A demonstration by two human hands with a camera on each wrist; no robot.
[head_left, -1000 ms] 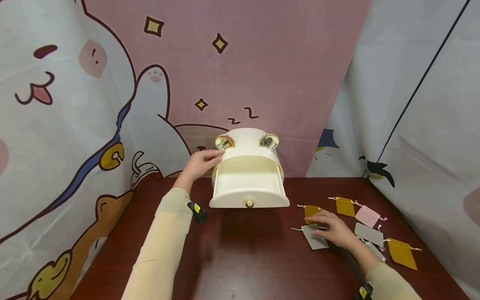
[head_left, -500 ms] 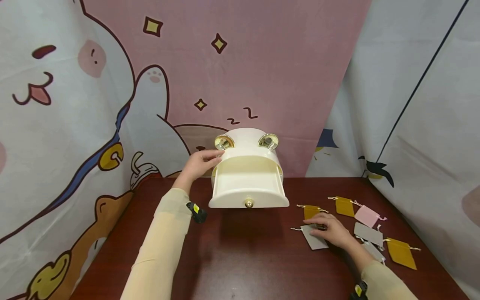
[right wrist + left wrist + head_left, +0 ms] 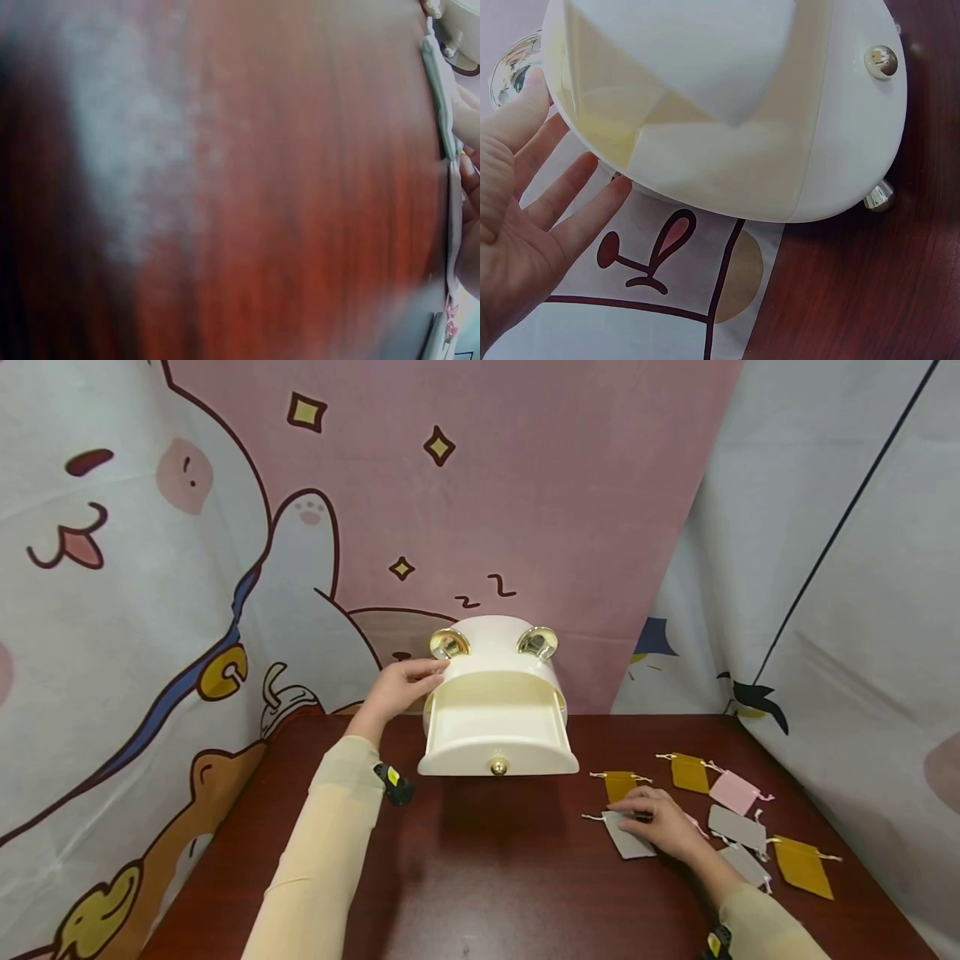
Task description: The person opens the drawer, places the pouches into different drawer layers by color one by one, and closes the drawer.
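A cream-white storage box (image 3: 492, 647) with two gold bell-like ornaments stands on the table, its drawer (image 3: 495, 718) pulled out. My left hand (image 3: 401, 689) touches the box's left side; in the left wrist view its fingers stretch along the rim near one gold ornament (image 3: 517, 71). On the right, my right hand (image 3: 663, 821) lies low over the small drawstring pouches, thumb and fingers apart over a grey pouch (image 3: 628, 839). Just beyond the fingers is a mustard pouch (image 3: 618, 786). A pink cord (image 3: 696, 827) shows behind the hand, whose palm hides whatever is beneath.
Further right lie another mustard pouch (image 3: 690, 772), a pink pouch (image 3: 735, 792), a grey pouch (image 3: 737, 827) and a mustard pouch (image 3: 805, 867) near the table's right side. A patterned cloth backdrop (image 3: 570, 510) rises behind the dark red table (image 3: 480, 893).
My right hand has shifted slightly, and the mustard pouch by its fingers has slid a little left. The pink cord behind that hand has come into sight. My left hand stays put.
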